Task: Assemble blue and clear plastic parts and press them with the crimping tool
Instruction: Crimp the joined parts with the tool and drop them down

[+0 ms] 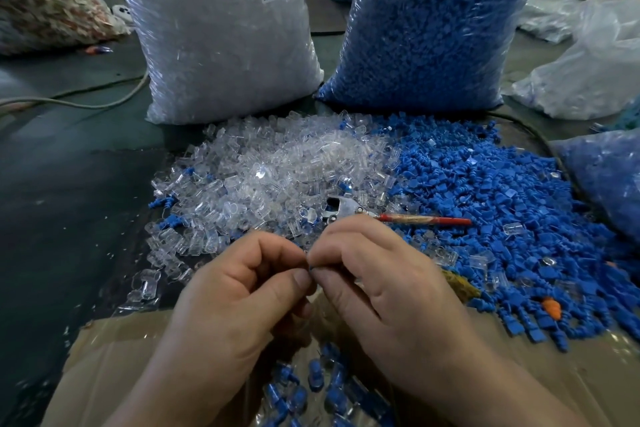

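The left hand [235, 288] and the right hand [381, 274] meet in the lower middle of the frame. Both have their fingers curled in. The thumb and first finger of each hand pinch tight on one tiny blue part [311, 266]. Only a speck of blue shows between the fingertips. I cannot tell if a clear piece is in there too, because the fingers hide it.

This part looks very light and hard, and smooth plastic like this is likely slippery. It is so small that it could pop out if it is squeezed crooked. It is best held by its ends with the fingertips and pushed straight.

Just above the hands, the crimping tool [346, 210] lies on the pile. Its metal head is to the left and its red handle [422, 218] points right. No hand touches it. It looks stiff and heavier than the parts, and the red handle is the place to grab it.

Around the tool, clear parts [277, 163] heap in the middle and blue parts [502, 198] heap on the right. Behind them, at the top of the frame, stand a big bag of clear parts [214, 28] and a big bag of blue parts [433, 21]. At the bottom, a cardboard box [114, 350] holds blue-and-clear pieces [311, 385] that look already joined.
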{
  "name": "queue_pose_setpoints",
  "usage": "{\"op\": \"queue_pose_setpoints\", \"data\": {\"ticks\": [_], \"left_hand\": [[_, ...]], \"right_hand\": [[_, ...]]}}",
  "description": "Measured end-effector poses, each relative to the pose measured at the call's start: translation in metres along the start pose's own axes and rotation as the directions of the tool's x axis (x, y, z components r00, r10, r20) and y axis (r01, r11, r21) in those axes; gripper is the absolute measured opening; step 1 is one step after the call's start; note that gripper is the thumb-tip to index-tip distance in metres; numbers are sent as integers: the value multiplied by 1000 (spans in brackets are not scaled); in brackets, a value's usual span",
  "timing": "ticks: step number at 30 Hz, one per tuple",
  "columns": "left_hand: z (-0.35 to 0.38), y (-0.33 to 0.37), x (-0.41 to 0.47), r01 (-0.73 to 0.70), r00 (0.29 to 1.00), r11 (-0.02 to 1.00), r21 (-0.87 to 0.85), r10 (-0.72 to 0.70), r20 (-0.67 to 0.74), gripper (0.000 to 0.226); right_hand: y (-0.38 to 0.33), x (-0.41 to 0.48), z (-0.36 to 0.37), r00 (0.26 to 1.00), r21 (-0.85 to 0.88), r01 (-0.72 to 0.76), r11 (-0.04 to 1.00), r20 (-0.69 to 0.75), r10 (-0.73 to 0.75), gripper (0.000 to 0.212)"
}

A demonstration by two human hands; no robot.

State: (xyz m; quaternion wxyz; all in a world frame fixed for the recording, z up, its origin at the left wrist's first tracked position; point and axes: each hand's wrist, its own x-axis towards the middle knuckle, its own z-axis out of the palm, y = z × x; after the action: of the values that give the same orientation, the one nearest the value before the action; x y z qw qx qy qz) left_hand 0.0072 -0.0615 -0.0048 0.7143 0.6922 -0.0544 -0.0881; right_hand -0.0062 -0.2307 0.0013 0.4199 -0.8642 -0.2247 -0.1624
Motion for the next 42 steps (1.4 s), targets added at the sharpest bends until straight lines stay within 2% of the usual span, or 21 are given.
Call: {"op": "queue_pose_setpoints", "data": {"ticks": [5,10,12,13,15,18,19,21,25,30,35,37,39,42], "left_hand": [[-4,-3,1,38,998,997,-74,-34,46,28],[0,-5,2,30,1000,1000,-3,-30,-1,35],[3,-4,3,24,1000,1000,5,-24,-18,28],[3,-3,3,27,999,1000,6,-27,-29,26],[1,-5,4,36,998,999,8,-35,-56,15],[-3,-7,4,62,997,996,60,-58,-59,26],[-3,-6,4,77,995,996,51,-74,-62,28],[-2,-5,5,98,993,995,28,-97,-64,28],[-3,-5,7,104,992,994,14,-103,-73,28],[-2,-9,7,88,992,996,29,-85,-92,30],[-6,-15,10,67,989,997,38,-62,-133,32],[-7,-15,12,58,987,998,14,-55,-154,28],[-7,-14,13,65,985,995,-69,-75,-158,14],[-6,-12,11,84,984,987,-138,-104,-146,20]], "right_hand": [[3,-1,2,999,0,13,1000,-30,-13,16],[5,-1,-1,1000,-30,22,999,13,-22,20],[6,-1,-3,998,-88,26,996,67,-20,24],[7,-1,-4,997,-175,15,984,82,0,28],[12,1,-9,989,-423,-79,903,83,125,46],[24,4,-21,900,-708,-250,660,81,428,66],[29,5,-25,873,-759,-259,598,82,481,69],[33,5,-29,850,-793,-262,550,80,521,70],[35,7,-31,851,-784,-273,557,73,521,69],[36,15,-28,872,-779,-242,579,87,482,56],[36,16,-30,889,-739,-282,612,38,455,48],[33,14,-33,904,-690,-314,652,-7,427,46],[27,12,-36,919,-590,-338,733,-38,392,43],[20,10,-38,935,-494,-306,814,7,356,36]]}}
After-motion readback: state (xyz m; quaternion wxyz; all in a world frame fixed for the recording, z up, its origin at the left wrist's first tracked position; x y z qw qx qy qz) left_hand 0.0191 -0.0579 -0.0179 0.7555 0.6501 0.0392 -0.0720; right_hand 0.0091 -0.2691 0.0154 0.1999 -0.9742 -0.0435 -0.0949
